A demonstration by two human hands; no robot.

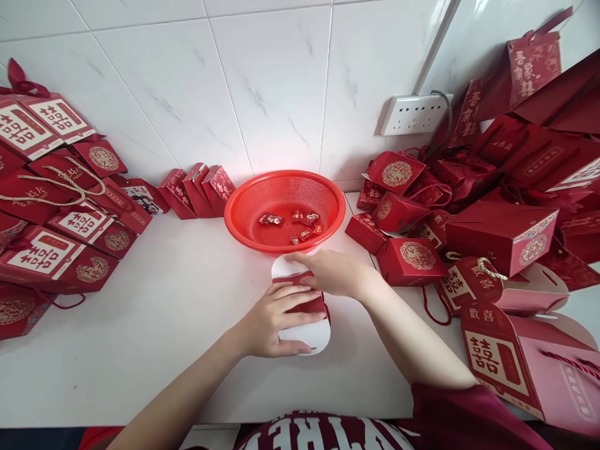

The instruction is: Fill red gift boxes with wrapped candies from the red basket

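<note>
A small red gift box [305,301] with rounded white flaps stands at the front middle of the table. My left hand [267,322] grips it from the left and above, fingers across its top and thumb along the near white flap [309,337]. From the right, my right hand [335,272] holds the far end, its fingers against the far white flap [284,267]. The fingertips of both hands meet over the red part. Just beyond the box is a red plastic basket [234,231] with several wrapped candies [304,233] inside.
Red gift boxes [84,256] are stacked at the left. Three slim red boxes [199,190] stand against the tiled wall [272,94]. A crowded pile of red boxes [412,259] and pink-sided boxes [553,369] fills the right. A white power strip [415,114] is on the wall.
</note>
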